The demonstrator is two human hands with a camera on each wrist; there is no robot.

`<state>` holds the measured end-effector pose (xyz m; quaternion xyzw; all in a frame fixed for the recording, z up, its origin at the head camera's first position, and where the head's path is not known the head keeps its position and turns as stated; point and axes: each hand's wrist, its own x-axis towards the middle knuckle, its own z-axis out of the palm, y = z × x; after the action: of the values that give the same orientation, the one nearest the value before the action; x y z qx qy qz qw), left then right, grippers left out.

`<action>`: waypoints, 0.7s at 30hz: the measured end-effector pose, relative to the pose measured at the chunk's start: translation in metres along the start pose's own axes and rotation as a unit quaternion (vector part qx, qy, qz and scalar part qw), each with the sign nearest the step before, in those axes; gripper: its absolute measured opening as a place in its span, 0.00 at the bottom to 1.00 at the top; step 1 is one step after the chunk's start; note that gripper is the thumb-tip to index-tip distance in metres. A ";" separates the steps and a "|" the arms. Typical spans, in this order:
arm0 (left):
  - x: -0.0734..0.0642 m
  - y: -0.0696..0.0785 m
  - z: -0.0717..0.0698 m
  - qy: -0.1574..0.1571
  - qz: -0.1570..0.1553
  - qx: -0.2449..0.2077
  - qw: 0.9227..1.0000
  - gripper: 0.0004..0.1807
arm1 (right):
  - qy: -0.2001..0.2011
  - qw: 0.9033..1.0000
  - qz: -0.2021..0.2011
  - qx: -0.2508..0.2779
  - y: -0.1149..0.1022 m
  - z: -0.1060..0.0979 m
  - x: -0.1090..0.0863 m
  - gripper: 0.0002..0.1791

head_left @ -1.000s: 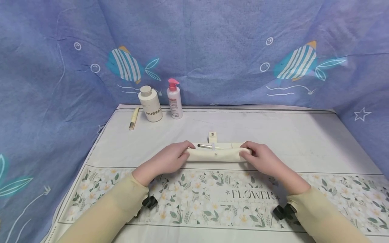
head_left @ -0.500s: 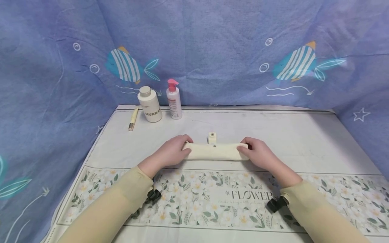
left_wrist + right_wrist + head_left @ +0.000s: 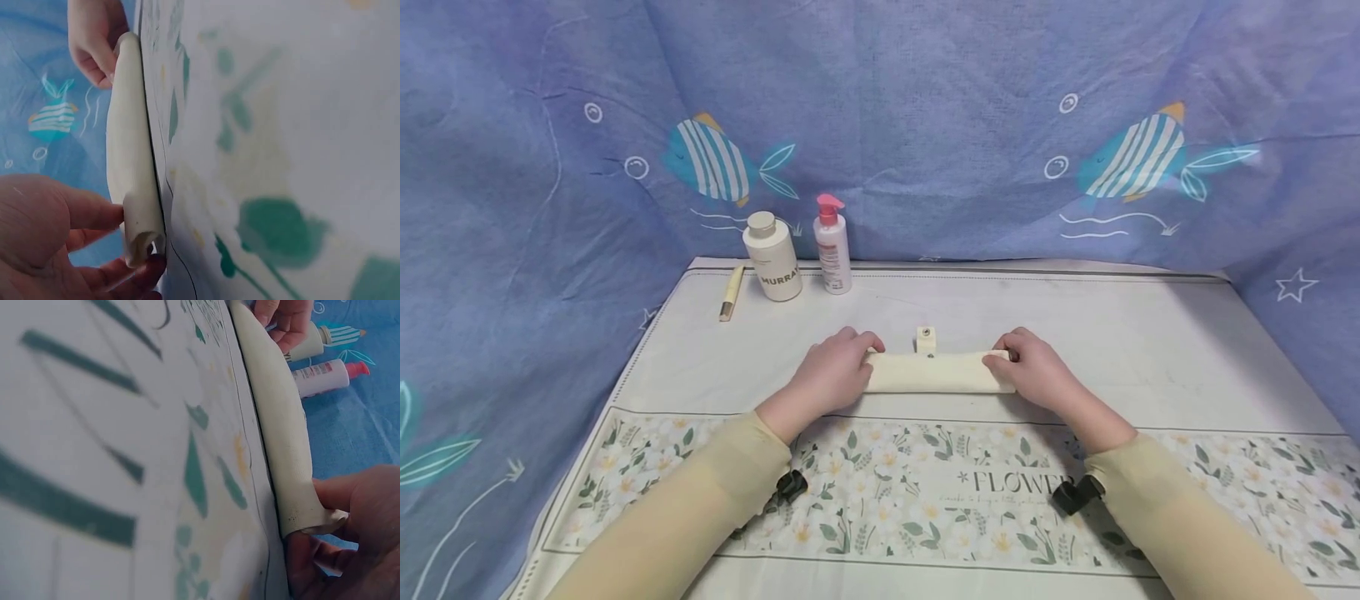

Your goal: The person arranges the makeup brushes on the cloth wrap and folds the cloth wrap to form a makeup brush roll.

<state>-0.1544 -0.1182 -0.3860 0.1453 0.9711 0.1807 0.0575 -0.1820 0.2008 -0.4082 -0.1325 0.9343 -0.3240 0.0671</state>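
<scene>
A cream brush roll point(image 3: 936, 373), rolled into a narrow tube, lies across the middle of the table. My left hand point(image 3: 833, 372) pinches its left end between thumb and fingers. At the other end, my right hand point(image 3: 1033, 367) grips it with the thumb on the near side. A short strap point(image 3: 926, 336) with a metal snap sticks out beyond the far side of the roll. In the left wrist view, the open end of the brush roll point(image 3: 134, 156) shows its curled layers. Whatever lies inside the roll is hidden.
Behind the roll on the left stand a white bottle point(image 3: 777, 265) and a pump bottle point(image 3: 833, 257) with a pink top. A cream tube point(image 3: 732, 293) lies beside them. A blue fish-print curtain point(image 3: 955, 133) hangs behind the table.
Both hands have rolled the brush roll further away from me. The brush visible inside one second ago is now covered, and the snap on the roll has come close to the strap.
</scene>
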 end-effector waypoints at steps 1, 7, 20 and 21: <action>-0.001 0.002 0.000 0.005 0.007 0.013 1.000 0.20 | -0.002 1.000 0.002 -0.005 0.000 0.000 0.001 0.10; -0.016 0.019 0.001 0.006 0.085 0.089 0.992 0.25 | -0.001 1.000 0.011 -0.026 -0.006 -0.001 0.002 0.12; -0.026 0.032 0.004 -0.108 0.127 0.134 0.977 0.38 | 0.100 0.969 -0.175 -0.146 -0.035 0.021 -0.006 0.07; -0.025 0.033 0.003 -0.111 0.128 0.130 0.977 0.38 | 0.083 0.973 -0.167 -0.138 -0.036 0.021 -0.006 0.09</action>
<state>-0.1214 -0.0956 -0.3755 0.2939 0.9471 0.0415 0.1220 -0.1643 0.1630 -0.4020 -0.2670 0.9371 -0.2081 -0.0848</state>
